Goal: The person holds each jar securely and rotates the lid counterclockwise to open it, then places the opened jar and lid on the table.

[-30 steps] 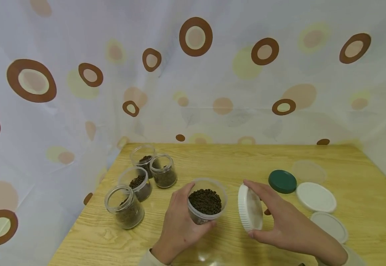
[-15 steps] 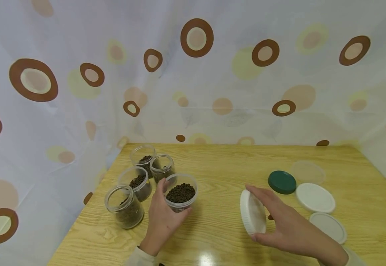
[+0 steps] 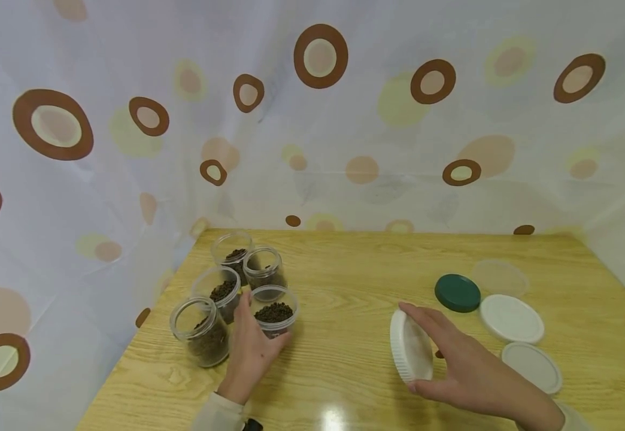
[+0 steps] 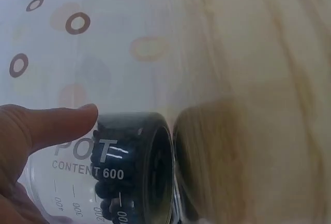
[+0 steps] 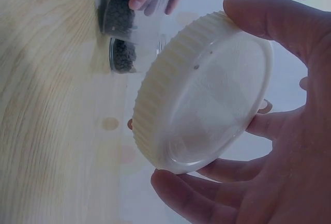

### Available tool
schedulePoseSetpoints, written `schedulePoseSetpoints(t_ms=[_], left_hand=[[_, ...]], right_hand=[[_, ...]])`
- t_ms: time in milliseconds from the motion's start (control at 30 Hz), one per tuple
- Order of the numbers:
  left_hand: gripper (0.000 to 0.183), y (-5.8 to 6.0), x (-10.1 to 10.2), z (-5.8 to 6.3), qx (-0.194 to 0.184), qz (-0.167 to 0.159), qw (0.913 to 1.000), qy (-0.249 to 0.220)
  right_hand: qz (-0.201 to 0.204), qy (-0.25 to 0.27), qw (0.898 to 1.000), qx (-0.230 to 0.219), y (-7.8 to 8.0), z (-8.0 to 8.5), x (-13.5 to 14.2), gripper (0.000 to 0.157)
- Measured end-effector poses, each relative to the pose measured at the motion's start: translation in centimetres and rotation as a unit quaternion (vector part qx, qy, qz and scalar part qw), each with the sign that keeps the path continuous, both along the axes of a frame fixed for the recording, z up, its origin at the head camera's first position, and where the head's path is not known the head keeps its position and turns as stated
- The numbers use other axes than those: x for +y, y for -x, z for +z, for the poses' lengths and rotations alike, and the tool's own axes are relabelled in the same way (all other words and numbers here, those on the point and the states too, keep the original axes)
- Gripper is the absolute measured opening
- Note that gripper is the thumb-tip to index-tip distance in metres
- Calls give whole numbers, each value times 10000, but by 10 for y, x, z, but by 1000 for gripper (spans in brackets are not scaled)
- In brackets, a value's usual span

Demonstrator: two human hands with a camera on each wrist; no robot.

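Note:
My left hand (image 3: 248, 353) grips a clear plastic jar (image 3: 281, 327) of dark brown pellets from its left side, thumb along the near wall. In the left wrist view, the jar (image 4: 77, 175) bears printed volume marks, and its base is at the tabletop. It stands beside several other lidless clear jars: a near-left one (image 3: 208, 347), a middle one (image 3: 233, 308) and one behind it (image 3: 269, 278). My right hand (image 3: 466, 368) holds a white ribbed lid (image 3: 412, 347) by its edge, tilted up on its side above the table. A few specks cling inside the lid (image 5: 214, 87).
On the right of the wooden table (image 3: 355, 359) lie a dark green lid (image 3: 457, 293), a white lid (image 3: 512, 319), a paler lid (image 3: 531, 367) and a clear disc (image 3: 500, 278). A patterned sheet (image 3: 361, 120) hangs behind. Another jar (image 3: 228, 242) stands back left.
My left hand has carried the pellet jar leftward from the middle and lowered it next to the other jars. My right hand with the white lid has barely moved.

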State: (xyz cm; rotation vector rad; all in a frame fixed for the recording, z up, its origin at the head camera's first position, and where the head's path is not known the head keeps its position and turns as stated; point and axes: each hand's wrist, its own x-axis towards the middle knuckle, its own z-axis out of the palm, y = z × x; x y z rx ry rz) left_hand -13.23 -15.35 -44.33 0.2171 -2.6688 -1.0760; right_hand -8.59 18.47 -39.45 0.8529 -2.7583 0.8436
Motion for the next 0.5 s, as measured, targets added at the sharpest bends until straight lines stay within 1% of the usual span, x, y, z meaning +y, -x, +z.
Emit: schedulePoseSetpoints(t_ms=[100,200,300,400,500], left_hand=[[112,2,-1,1,-173,88,9997,173],[111,3,-2,2,-380,116,9985,372],[111,2,-3,3,-498,139,9970,573],[111,-1,-3,4,-519,153,9950,842],[112,-4,-3,6,-378,168,9900,1350]], right_hand=[[25,4,10000,-3,1,1,0,98],[0,32,10000,-73,2,1,0,97],[9,28,9999,-101,2,1,0,95],[-35,-30,9999,-112,2,1,0,94],[-42,-148,9999,-65,3,1,0,95]])
